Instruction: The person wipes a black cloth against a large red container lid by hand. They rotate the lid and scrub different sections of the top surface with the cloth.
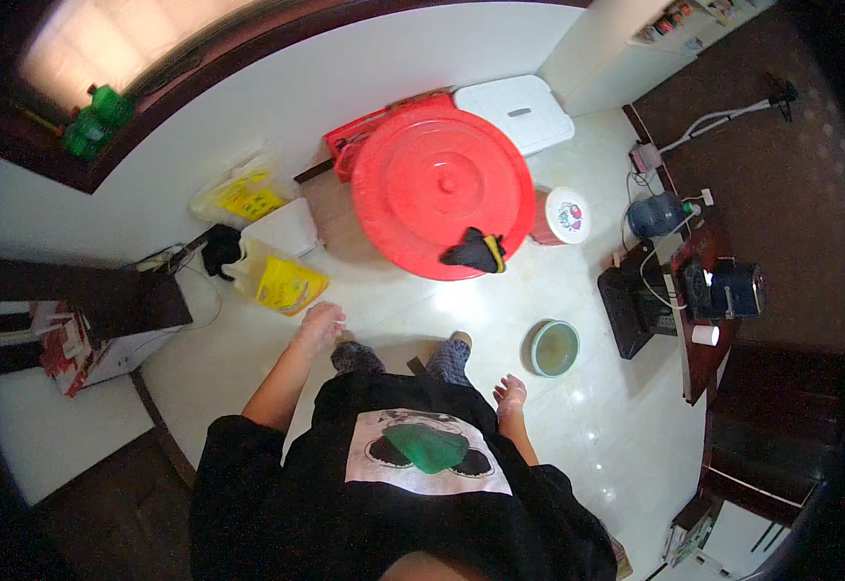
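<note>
My left hand [320, 327] hangs with nothing in it, its fingers loosely bent. A yellow and white plastic bag [284, 283] on the floor is the thing nearest to it. By my other side hangs my right hand [511, 394], empty and with its fingers apart. A round pale-green basin [556, 348] holding cloudy liquid stands on the floor close to that hand. In front of my feet is a large red plastic tub with a red lid [422, 189]. On the lid's near edge lies a crumpled black cloth item with a yellow band [474, 250].
Behind the red lid stands a white lidded box [517, 112]. A small bucket with a printed white lid [567, 216] is beside it. On the right, a dark wooden table [705, 363] carries a black appliance [738, 289], a white cup [705, 335] and a water jug [655, 214]. Cables hang there.
</note>
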`<state>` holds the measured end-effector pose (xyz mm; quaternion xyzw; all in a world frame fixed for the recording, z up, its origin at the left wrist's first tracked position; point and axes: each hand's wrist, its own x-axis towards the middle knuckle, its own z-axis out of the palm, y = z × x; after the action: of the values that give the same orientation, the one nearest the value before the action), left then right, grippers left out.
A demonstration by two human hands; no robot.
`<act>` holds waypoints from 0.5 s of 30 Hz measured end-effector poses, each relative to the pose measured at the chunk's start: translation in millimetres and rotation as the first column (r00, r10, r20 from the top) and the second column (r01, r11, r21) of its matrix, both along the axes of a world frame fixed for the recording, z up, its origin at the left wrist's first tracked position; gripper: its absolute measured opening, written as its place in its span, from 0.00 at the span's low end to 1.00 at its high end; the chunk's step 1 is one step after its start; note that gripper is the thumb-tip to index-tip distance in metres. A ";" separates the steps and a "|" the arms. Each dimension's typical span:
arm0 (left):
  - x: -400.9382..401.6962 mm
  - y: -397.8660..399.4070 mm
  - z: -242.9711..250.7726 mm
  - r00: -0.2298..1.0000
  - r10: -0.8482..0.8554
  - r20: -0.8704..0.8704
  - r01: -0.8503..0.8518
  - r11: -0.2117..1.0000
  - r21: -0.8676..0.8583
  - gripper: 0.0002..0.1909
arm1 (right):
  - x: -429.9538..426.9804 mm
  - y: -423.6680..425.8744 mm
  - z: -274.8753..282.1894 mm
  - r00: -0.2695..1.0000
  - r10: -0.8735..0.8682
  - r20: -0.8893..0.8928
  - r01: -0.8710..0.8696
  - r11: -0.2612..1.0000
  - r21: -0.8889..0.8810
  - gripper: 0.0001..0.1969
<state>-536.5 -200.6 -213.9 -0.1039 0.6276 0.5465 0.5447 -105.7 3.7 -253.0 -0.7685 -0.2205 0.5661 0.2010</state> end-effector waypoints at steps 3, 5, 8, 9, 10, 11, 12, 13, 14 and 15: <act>41.7 58.9 -3.3 0.994 -0.050 -0.098 0.046 0.998 -0.047 0.09 | 24.5 54.2 2.2 0.994 0.091 -0.065 -0.091 0.996 0.005 0.15; 65.6 93.1 -11.6 0.993 0.009 -0.121 -0.026 0.990 -0.141 0.08 | 27.0 90.3 17.1 0.958 0.275 -0.081 -0.267 0.959 0.094 0.15; 105.1 111.3 -39.6 0.975 0.203 -0.092 -0.202 0.979 0.010 0.08 | 12.9 144.1 18.8 0.824 0.562 -0.078 -0.540 0.819 0.194 0.10; 122.6 125.3 -34.4 0.976 0.202 -0.084 -0.204 0.979 -0.013 0.08 | 12.4 161.0 21.1 0.784 0.617 -0.073 -0.591 0.776 0.218 0.10; 137.9 145.4 -18.6 0.974 0.198 -0.107 -0.205 0.977 -0.054 0.09 | 1.3 176.9 27.8 0.742 0.666 -0.077 -0.646 0.741 0.183 0.10; 148.6 165.2 -3.9 0.972 0.196 -0.132 -0.208 0.975 -0.083 0.09 | -7.4 190.0 29.5 0.712 0.699 -0.070 -0.676 0.709 0.204 0.10; 159.3 181.4 10.3 0.968 0.212 -0.130 -0.228 0.967 -0.117 0.11 | -16.3 211.4 37.2 0.651 0.756 -0.065 -0.738 0.651 0.178 0.10; 161.5 189.0 11.8 0.964 0.230 -0.135 -0.246 0.962 -0.116 0.11 | -29.3 225.7 33.6 0.592 0.803 -0.069 -0.786 0.595 0.168 0.09; 162.5 196.5 12.8 0.966 0.220 -0.138 -0.235 0.966 -0.109 0.11 | -41.2 239.5 24.4 0.579 0.812 -0.072 -0.795 0.582 0.171 0.09; 163.3 206.9 13.1 0.970 0.201 -0.135 -0.215 0.971 -0.102 0.12 | -47.8 254.7 4.9 0.414 0.907 0.075 -0.884 0.382 0.269 0.09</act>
<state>-373.3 6.2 -200.8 -0.1664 0.6764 0.5687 0.4374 -153.5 258.4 -248.1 -0.4679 -0.6652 0.5813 -0.0260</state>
